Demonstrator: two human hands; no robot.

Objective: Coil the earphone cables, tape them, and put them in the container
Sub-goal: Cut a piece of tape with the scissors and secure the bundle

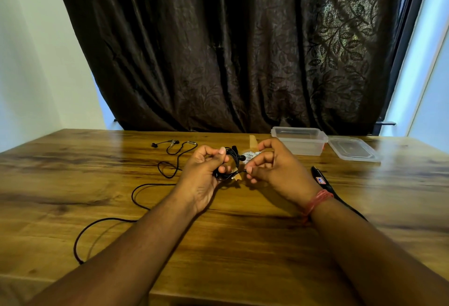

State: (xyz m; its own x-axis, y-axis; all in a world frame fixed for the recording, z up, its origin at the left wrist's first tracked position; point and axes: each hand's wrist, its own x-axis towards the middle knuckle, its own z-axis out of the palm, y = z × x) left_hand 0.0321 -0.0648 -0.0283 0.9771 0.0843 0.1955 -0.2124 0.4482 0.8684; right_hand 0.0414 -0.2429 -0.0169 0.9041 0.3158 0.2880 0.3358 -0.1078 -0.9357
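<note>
Head view: left hand (206, 172) grips coiled earphone cable (229, 163) at table centre; right hand (272, 167) pinches tape (250, 156) against it. Advise wrapping snugly, coil pinched tight. Container (300, 140) open at 1 o'clock.

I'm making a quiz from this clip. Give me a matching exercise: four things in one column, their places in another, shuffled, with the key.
Things
1. coiled earphone
2. loose earphone
3. container
4. lid

Places
A. flat on the table, at the far right
B. held in the left hand
C. stretched out on the table, left of the hands
D. open, behind the right hand

Pairs: 1-B, 2-C, 3-D, 4-A
</note>
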